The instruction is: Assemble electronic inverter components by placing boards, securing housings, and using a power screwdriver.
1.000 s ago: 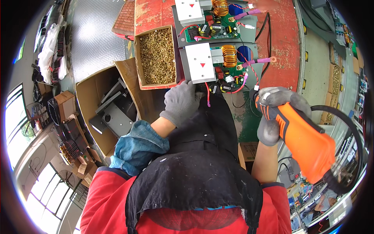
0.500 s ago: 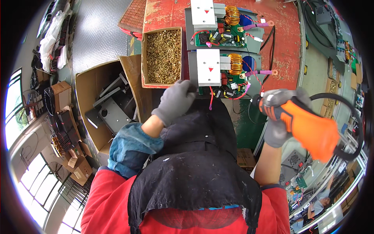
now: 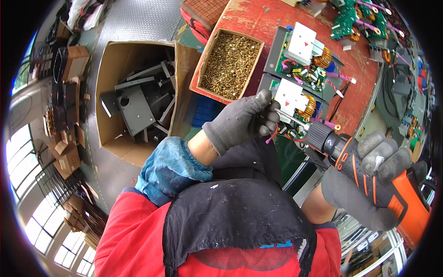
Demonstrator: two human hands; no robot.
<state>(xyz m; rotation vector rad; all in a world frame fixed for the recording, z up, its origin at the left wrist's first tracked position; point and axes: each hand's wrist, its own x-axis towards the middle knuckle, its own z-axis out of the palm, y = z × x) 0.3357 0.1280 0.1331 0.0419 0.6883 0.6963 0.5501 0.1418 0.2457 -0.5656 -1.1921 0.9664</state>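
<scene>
My right gloved hand (image 3: pixel 357 196) grips an orange and black power screwdriver (image 3: pixel 357 171), its bit angled up and left. Close to the bit's tip, my left gloved hand (image 3: pixel 240 121) is closed, thumb and fingers pinched together. Whatever it holds, if anything, is hidden. Just beyond both hands lies a circuit board assembly with a white block (image 3: pixel 289 98) and a copper coil (image 3: pixel 306 106). A matching assembly with a white block (image 3: pixel 302 44) lies farther off. Brass-coloured small fasteners (image 3: pixel 230 64) fill a shallow carton (image 3: pixel 214 95) beyond my left hand.
The assemblies and carton rest on a worn red table (image 3: pixel 258 16). Left of it stands a cardboard box (image 3: pixel 105 69) holding grey metal brackets (image 3: pixel 134 111). More circuit boards (image 3: pixel 344 23) lie at the far right. A red woven-topped stool (image 3: pixel 203 11) is behind the carton.
The power screwdriver has swung round so its bit points toward my left hand. My left hand has moved right, from near the carton to the bit's tip. The view has turned.
</scene>
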